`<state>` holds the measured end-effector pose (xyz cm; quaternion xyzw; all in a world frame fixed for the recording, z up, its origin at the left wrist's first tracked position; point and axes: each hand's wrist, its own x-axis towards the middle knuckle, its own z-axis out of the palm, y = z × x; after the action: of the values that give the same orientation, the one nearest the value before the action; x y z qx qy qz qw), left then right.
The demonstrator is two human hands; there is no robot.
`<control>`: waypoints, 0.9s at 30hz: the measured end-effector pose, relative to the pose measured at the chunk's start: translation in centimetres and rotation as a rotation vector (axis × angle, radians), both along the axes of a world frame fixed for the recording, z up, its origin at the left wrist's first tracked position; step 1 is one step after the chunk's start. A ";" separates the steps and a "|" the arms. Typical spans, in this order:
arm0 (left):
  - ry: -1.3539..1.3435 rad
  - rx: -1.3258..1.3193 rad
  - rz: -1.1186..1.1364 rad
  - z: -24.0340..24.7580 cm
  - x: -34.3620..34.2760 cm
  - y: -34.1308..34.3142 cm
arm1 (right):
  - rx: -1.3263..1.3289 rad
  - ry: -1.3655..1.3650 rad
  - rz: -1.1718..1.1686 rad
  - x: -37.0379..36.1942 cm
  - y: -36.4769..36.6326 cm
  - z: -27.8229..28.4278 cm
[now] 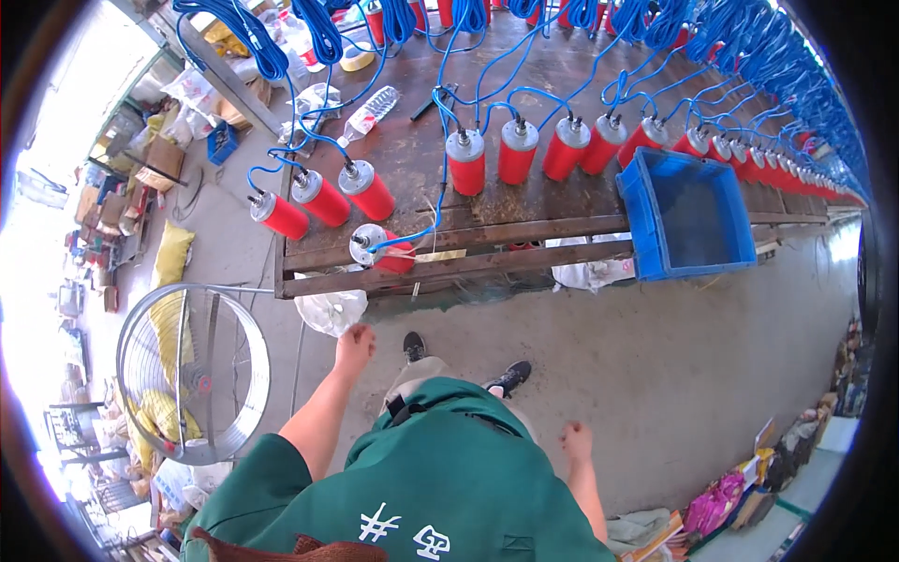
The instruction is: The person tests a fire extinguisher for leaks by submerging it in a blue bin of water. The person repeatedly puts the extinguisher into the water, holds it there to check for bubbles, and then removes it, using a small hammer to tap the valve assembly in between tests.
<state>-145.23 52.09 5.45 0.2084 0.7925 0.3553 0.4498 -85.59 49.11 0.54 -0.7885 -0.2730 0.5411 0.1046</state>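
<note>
Many red cylinders (465,172) sat on the tabletop (562,202), blue cables (318,30) attached, so wiring looked well advanced; what remained was unclear; your left hand (355,347) hung near a white plastic bag (330,314), your right hand (577,441) apart; fingers curled, their grip impossible to tell.

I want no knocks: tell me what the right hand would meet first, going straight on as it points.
Probably the front edge of the brown table; depth is unclear, so the right hand might pass above or below it.
</note>
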 end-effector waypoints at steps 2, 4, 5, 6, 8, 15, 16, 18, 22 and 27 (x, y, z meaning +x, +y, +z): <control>-0.060 0.087 0.140 3.4 1.7 2.6 | 0.202 -0.038 0.194 -1.5 6.3 1.8; -0.120 0.184 0.303 7.7 3.0 4.2 | 0.543 0.033 0.415 -7.1 13.0 8.6; -0.132 0.268 0.362 9.1 3.3 5.4 | 0.764 0.085 0.503 -10.2 15.5 11.7; -0.147 0.347 0.420 10.1 3.6 6.4 | 0.902 0.165 0.567 -13.5 17.8 15.6; -0.308 0.366 0.454 11.9 3.9 8.0 | 1.107 0.276 0.715 -20.4 20.5 22.9; -0.834 0.460 0.394 11.3 4.0 10.1 | 1.464 0.426 1.173 -36.2 22.8 26.6; -0.869 0.461 0.397 12.2 4.5 10.6 | 1.443 0.430 1.114 -37.4 22.4 26.0; -0.914 0.450 0.388 12.3 4.9 11.1 | 1.411 0.428 1.073 -39.0 22.0 24.5; -0.834 0.379 0.412 12.6 4.6 11.2 | 1.235 0.275 0.880 -40.6 22.8 20.8; -0.949 0.338 0.285 12.7 3.0 10.8 | 1.269 0.102 0.937 -41.8 23.4 20.7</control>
<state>-142.28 62.87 18.18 -0.0160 0.4536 0.5913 0.6666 -127.37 72.52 21.23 -0.3553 -0.8281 0.3053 0.3078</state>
